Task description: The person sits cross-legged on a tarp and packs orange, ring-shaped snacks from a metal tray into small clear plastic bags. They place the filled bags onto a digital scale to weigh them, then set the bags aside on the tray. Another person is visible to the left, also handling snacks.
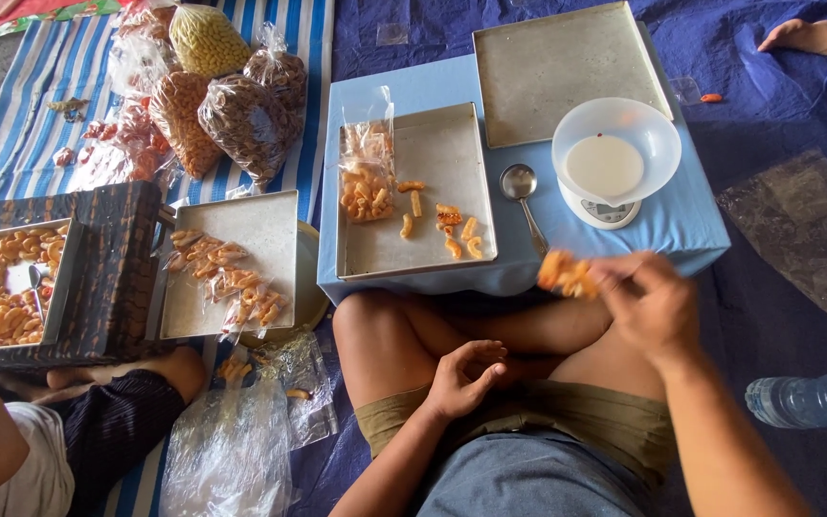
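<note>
My right hand is raised in front of the low blue table and grips a small bunch of orange fried snacks. My left hand rests on my crossed legs, fingers loosely curled, holding nothing. On the table a metal tray carries a small clear bag of snacks and a few loose pieces. To the tray's right lie a metal spoon and a white kitchen scale with a bowl.
A second empty metal tray lies at the table's back. Another person sits at left beside a tray of bagged snacks and a dark box of snacks. Filled bags are piled behind. A water bottle lies at right.
</note>
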